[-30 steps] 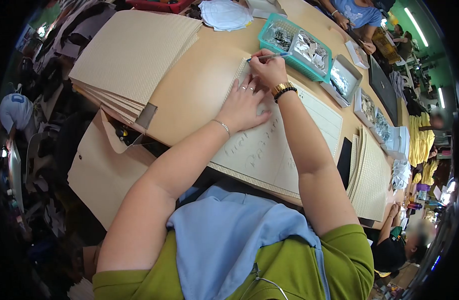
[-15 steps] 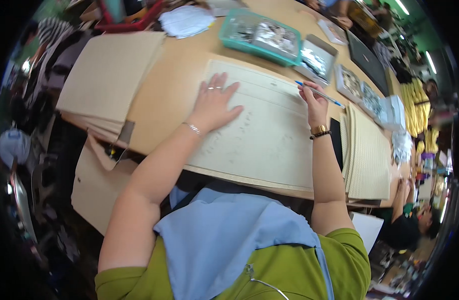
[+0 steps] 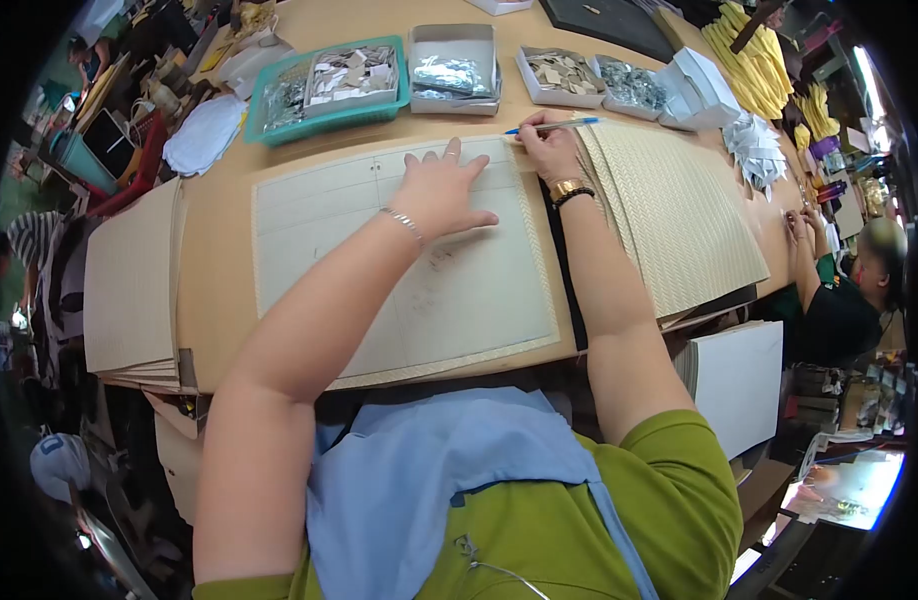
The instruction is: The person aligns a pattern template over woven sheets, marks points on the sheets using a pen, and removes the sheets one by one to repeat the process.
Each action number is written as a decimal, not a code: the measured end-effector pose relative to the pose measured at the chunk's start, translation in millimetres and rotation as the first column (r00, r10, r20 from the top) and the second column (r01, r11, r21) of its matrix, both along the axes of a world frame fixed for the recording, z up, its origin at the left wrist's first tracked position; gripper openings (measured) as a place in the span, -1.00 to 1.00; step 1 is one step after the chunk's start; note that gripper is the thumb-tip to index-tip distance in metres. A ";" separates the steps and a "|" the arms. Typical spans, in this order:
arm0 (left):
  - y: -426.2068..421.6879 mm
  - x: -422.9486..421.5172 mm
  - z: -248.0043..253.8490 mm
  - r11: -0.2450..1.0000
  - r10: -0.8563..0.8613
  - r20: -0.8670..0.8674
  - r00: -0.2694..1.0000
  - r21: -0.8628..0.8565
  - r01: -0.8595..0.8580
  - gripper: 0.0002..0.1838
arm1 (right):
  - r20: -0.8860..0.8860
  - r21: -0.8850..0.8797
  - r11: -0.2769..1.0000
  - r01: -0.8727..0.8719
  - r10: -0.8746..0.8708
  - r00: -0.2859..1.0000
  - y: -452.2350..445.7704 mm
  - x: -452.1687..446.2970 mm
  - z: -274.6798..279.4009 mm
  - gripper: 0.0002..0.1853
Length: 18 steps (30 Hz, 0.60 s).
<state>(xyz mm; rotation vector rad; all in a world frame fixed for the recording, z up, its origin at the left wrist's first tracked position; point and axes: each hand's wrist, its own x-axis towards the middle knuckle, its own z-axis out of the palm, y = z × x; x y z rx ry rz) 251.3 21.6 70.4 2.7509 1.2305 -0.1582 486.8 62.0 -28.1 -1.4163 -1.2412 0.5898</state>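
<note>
Hands (image 3: 441, 195) now further right over the sheet (image 3: 319, 235): left spread empty, right gripping pen (image 3: 554, 126).

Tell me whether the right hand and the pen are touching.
Touching. The head view shows the right hand with its fingers closed on the pen, whose blue ends stick out on either side.

Legible text: none with certainty. White cap (image 3: 63, 470), lower left: one dark outlined character, possibly "D" or "0"; reading uncertain. Pale sheet (image 3: 324, 240) on the table (image 3: 216, 240): faint marks near the top edge and around the middle, too small and blurred to read.
</note>
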 end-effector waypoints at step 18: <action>7.0 32.0 5.7 0.993 0.026 -0.255 0.967 -0.106 -0.055 0.16 | 0.135 0.002 1.000 0.017 -0.017 0.991 -9.2 -16.6 15.3 -0.79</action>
